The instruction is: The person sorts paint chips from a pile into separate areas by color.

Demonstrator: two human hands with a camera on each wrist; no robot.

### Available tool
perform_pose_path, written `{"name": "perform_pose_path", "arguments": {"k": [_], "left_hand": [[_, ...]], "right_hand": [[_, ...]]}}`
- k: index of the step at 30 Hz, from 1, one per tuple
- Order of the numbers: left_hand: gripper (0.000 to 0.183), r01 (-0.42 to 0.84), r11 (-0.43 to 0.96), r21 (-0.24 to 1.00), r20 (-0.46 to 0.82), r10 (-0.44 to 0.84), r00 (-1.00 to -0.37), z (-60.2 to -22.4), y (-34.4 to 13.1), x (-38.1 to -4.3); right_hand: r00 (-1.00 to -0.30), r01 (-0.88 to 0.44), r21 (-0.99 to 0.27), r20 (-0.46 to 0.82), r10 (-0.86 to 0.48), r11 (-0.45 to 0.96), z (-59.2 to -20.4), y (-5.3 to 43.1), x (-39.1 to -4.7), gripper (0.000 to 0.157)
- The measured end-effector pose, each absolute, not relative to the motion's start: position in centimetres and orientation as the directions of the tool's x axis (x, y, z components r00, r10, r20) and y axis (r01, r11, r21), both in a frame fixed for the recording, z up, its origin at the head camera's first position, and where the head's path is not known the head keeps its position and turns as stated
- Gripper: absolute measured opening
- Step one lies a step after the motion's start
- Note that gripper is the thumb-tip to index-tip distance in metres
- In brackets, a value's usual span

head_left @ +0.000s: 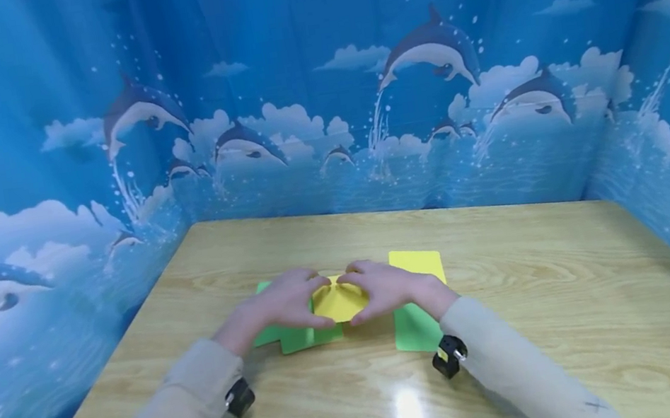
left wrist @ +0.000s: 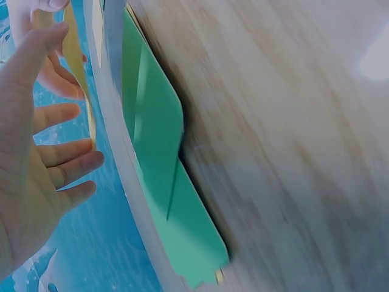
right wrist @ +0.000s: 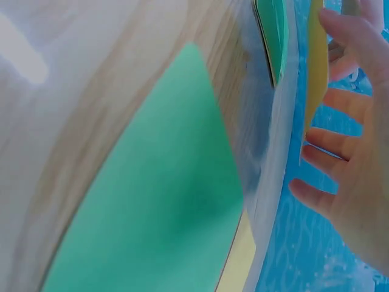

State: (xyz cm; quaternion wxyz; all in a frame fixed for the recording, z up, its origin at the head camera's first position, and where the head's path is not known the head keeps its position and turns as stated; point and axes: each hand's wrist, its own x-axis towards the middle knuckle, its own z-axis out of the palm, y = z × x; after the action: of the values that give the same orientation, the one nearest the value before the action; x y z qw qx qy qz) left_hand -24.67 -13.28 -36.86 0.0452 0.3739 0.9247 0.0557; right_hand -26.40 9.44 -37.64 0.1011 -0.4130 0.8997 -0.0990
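A thin yellow card (head_left: 340, 302) is held up between both hands over the middle of the table, its surface bent. My left hand (head_left: 294, 302) pinches its left edge, thumb on the near side and fingertips along the other. From the opposite side my right hand (head_left: 385, 288) grips the right edge the same way. In the left wrist view the card (left wrist: 74, 52) shows almost edge-on, with the lower fingers spread beside it. The right wrist view has the card (right wrist: 316, 61) between thumb and fingers too.
Overlapping green cards (head_left: 308, 337) lie below and left of my left hand. To the right, under my right wrist, are a green card (head_left: 415, 330) and a yellow card (head_left: 416, 262). A blue dolphin curtain (head_left: 302, 63) borders the wooden table (head_left: 531, 274).
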Motion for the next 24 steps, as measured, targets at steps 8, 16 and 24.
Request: {"name": "perform_pose_path", "arguments": {"k": [8,16,24], "left_hand": [[0.077,0.654,0.743,0.145,-0.049,0.665,-0.745,-36.6,-11.6,-25.4],[0.078,0.701,0.707,0.098,0.012,0.703,-0.711,-36.5,-9.1,-26.0],[0.079,0.733,0.678,0.061,0.053,0.731,-0.681,-36.4,-6.2,-27.4]], "right_hand": [[-0.672,-0.689,-0.281,-0.098,-0.734,0.668,-37.1,12.3,-26.2,0.081],[-0.722,-0.636,-0.301,-0.095,-0.686,0.711,-36.9,15.1,-26.2,0.085],[-0.763,-0.598,-0.337,-0.035,-0.645,0.727,-36.5,17.5,-26.3,0.085]]}}
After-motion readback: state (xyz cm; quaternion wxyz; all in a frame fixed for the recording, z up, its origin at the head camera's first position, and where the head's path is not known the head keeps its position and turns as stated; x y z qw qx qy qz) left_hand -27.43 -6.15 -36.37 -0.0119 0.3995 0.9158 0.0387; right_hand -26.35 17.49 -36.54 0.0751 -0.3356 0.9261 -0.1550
